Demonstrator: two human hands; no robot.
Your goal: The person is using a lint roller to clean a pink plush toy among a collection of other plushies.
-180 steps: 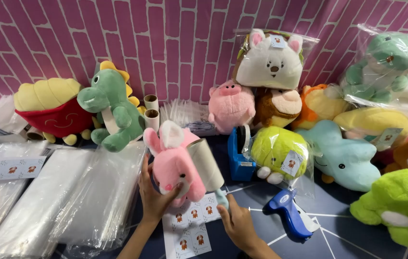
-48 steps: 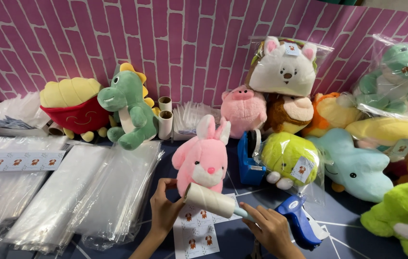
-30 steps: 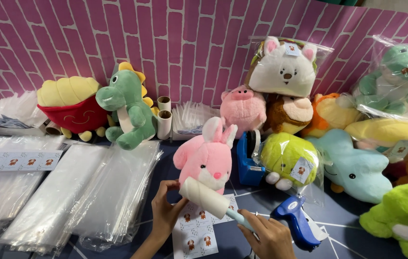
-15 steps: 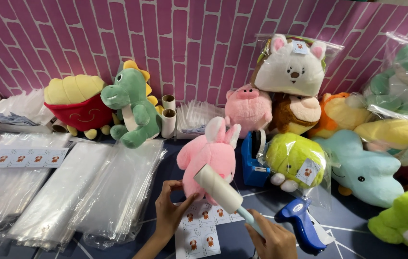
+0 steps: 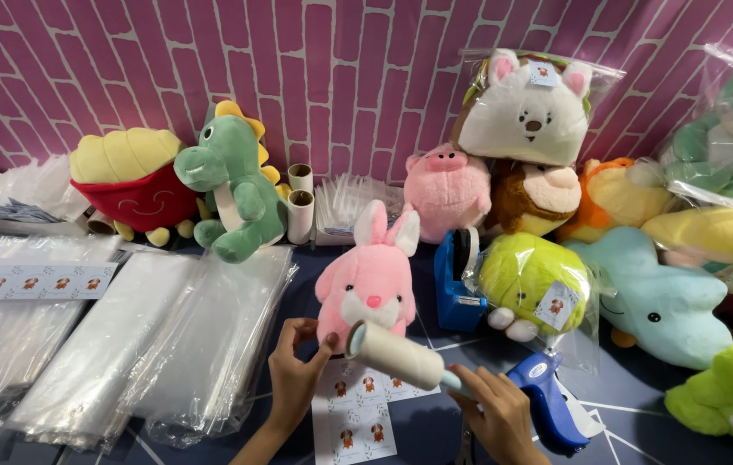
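A pink plush bunny (image 5: 371, 277) sits upright on the dark table, facing me. My left hand (image 5: 296, 376) grips its lower left side. My right hand (image 5: 495, 417) holds the handle of a lint roller (image 5: 394, 355), whose white roll lies against the bunny's belly. Under both hands lies a white sheet of small dog stickers (image 5: 354, 412). A blue tagging gun (image 5: 545, 398) rests just right of my right hand.
Stacks of clear plastic bags (image 5: 147, 344) cover the left side. A green dinosaur plush (image 5: 233, 194), a fries plush (image 5: 132, 182), a pink pig plush (image 5: 447, 190), a bagged lime-green plush (image 5: 531, 282) and a blue tape dispenser (image 5: 457, 282) stand against the pink brick wall (image 5: 323, 77).
The bunny has gone from held up and turned to sitting upright facing me. The lint roller has moved down its front to the belly.
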